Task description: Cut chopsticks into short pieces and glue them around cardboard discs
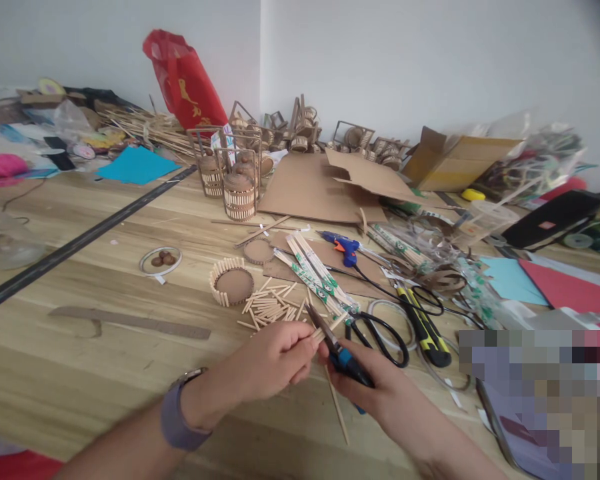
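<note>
My left hand (273,363) is closed in a pinch on a short wooden stick piece (320,332) near the table's front. My right hand (367,390) grips blue-handled cutting pliers (341,355), whose jaws meet the stick at my left fingertips. A long thin wooden stick (337,408) lies under my right hand. Just beyond my hands lies a pile of several cut stick pieces (270,308). Next to it stands a small round cardboard base ringed with upright sticks (231,282). A watch sits on my left wrist.
Wrapped chopstick packs (320,277), black scissors (380,337), a yellow-black utility knife (425,330) and a blue glue gun (344,245) lie right of the pile. Finished stick baskets (239,193), cardboard sheets (320,187) and a red bag (185,80) stand farther back. A long black ruler (80,243) crosses the left.
</note>
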### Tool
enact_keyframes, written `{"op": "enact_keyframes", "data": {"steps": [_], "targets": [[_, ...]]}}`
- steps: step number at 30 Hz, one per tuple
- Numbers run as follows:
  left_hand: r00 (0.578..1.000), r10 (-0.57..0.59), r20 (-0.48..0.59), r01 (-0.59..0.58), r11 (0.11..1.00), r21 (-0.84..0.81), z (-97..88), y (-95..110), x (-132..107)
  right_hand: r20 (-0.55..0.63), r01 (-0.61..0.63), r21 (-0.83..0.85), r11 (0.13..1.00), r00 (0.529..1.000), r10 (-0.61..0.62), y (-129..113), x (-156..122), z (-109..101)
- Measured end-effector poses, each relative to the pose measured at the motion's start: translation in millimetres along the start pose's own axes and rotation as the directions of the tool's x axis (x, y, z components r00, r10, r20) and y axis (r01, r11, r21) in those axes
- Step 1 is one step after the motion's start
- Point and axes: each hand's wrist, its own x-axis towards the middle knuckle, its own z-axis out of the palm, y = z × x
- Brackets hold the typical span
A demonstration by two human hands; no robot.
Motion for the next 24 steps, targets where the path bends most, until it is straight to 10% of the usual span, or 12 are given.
{"op": "enact_keyframes", "data": {"steps": [11, 16, 20, 24], "targets": [[0.983, 0.02, -0.181, -0.012, 0.999, 0.042, -9.4, -1, 3, -0.146, -0.024, 0.037, 0.999, 0.989, 0.029, 8, 0, -15], [0.992, 0.01, -0.127, 0.025, 0.96, 0.277, -3.5, -3, 5, -0.537, 0.031, -0.335, 0.942, 0.815, -0.218, 23, 6, -16], [0.994, 0.048, -0.097, -0.003, 0.908, 0.418, 6.9, -12, 8, -0.386, 0.205, -0.574, 0.793, 0.786, -0.483, 31, 10, -4], [0.991, 0.069, -0.116, 0.006, 0.836, 0.549, 13.5, -18, 9, -0.318, 0.141, -0.692, 0.708, 0.821, -0.475, 36, 13, 7]]}}
